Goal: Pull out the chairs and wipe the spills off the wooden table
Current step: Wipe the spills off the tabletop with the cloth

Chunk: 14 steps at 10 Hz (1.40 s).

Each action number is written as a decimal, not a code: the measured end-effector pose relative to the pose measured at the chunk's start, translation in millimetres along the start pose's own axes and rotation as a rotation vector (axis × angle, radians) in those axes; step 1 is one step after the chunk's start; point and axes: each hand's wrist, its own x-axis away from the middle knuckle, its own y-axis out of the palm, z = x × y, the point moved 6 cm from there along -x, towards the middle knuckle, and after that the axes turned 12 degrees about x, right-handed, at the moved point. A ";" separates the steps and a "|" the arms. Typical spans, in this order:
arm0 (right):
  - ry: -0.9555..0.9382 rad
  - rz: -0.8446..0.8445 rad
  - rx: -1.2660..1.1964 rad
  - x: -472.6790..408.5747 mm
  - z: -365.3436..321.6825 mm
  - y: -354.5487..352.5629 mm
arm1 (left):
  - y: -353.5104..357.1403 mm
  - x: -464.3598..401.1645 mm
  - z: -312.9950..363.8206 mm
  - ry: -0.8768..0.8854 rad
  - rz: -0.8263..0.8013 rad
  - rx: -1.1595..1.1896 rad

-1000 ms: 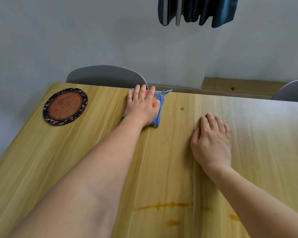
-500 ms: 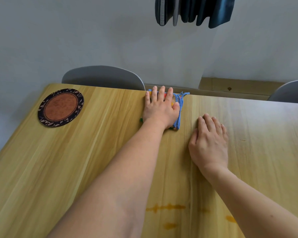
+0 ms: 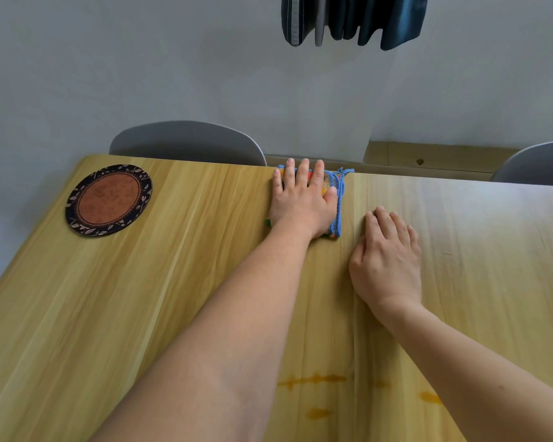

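Observation:
My left hand (image 3: pixel 304 199) presses flat, fingers straight, on a folded blue-edged cloth (image 3: pixel 338 202) at the far edge of the wooden table (image 3: pixel 141 298). My right hand (image 3: pixel 387 263) rests flat on the tabletop just right of the cloth, holding nothing. Orange spill streaks (image 3: pixel 313 379) and smaller orange drops (image 3: pixel 430 397) lie on the near part of the table between my forearms. A grey chair (image 3: pixel 186 141) stands at the far side, its back just behind the table edge; a second grey chair (image 3: pixel 537 164) shows at the far right.
A round dark coaster with a brown centre (image 3: pixel 109 199) lies on the far left of the table. Dark blue curtains (image 3: pixel 351 17) hang above against the grey wall. A wooden skirting board (image 3: pixel 428 157) runs behind the table.
My left hand slid the cloth to the right along the far edge, over the small orange spot that no longer shows. My right hand stayed in place.

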 end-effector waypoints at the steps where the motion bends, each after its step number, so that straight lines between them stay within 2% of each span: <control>1: -0.007 0.001 0.002 -0.2 -0.2 -0.1 | 1.9 6.2 -0.7 0.006 -0.005 -0.004; 6: -0.063 0.076 -0.056 5.6 -0.4 -5.7 | 9.8 81.3 -12.6 0.013 -0.010 -0.029; 8: -0.123 -0.060 -0.078 21.1 -7.8 -31.3 | 12.1 107.6 -17.9 0.000 -0.024 -0.040; 10: -0.157 -0.384 0.075 51.7 9.4 -28.1 | 13.2 137.3 -23.3 -0.003 -0.040 -0.045; 11: -0.172 -0.464 0.119 55.0 8.4 -22.1 | 14.4 153.3 -26.3 0.000 -0.042 -0.042; 13: -0.119 -0.530 0.122 51.7 8.0 -21.8 | 17.2 182.3 -31.6 -0.021 -0.036 -0.047; 14: -0.112 -0.479 0.089 53.7 14.0 -26.5 | 18.2 197.5 -33.5 -0.025 -0.036 -0.046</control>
